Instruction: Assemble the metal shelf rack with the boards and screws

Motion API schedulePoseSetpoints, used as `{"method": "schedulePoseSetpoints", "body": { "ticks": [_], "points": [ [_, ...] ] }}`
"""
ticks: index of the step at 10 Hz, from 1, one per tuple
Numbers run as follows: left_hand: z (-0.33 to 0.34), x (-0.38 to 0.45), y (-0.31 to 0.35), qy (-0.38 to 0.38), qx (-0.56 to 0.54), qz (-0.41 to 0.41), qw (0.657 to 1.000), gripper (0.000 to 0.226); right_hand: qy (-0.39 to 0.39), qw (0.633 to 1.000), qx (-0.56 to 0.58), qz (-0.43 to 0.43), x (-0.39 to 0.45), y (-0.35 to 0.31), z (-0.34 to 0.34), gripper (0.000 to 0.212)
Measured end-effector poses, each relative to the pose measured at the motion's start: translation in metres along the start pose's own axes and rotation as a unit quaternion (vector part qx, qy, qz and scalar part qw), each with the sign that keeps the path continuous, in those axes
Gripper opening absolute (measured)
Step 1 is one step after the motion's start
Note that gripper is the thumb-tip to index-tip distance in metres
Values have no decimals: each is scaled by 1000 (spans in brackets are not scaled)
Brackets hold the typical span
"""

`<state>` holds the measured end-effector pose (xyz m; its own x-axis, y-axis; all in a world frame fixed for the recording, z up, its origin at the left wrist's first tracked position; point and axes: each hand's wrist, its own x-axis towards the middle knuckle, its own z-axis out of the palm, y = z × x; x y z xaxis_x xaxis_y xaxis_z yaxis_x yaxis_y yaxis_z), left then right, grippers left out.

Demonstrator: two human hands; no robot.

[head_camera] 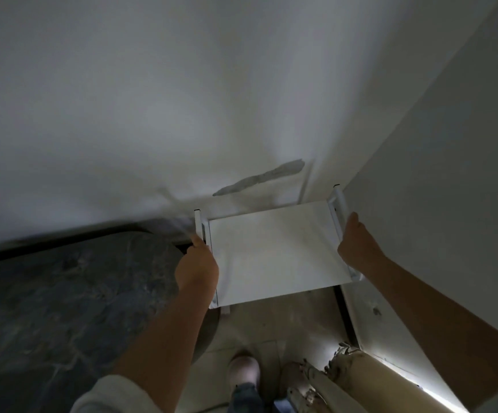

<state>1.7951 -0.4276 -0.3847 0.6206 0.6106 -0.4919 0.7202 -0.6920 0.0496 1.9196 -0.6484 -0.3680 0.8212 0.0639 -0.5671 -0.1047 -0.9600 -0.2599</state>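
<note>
Both my hands, left (197, 268) and right (358, 245), grip the side rails of the white metal shelf rack (274, 251), standing in the wall corner. Top board fitted; lower boards hidden; assembly seemingly near done.

The view is dim and soft, with grey shading across the wall (182, 99). A bright strip of light (405, 377) glows low, right of the white shelf board (274, 251). Wide-angle bending stretches the edges.
</note>
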Motion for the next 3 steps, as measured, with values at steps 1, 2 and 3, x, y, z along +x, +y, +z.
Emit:
{"method": "schedulePoseSetpoints", "body": {
  "ticks": [1,2,3],
  "points": [
    [-4,3,2,-5,-20,-7,1000,59,-8,999,-28,-22,2,0,-2,57],
    [4,-3,-3,18,-28,10,999,62,-27,999,-16,-35,7,2,-3,40],
    [12,-7,-7,42,18,69,997,61,38,997,-21,-65,5,-2,-15,35]
  ]
}}
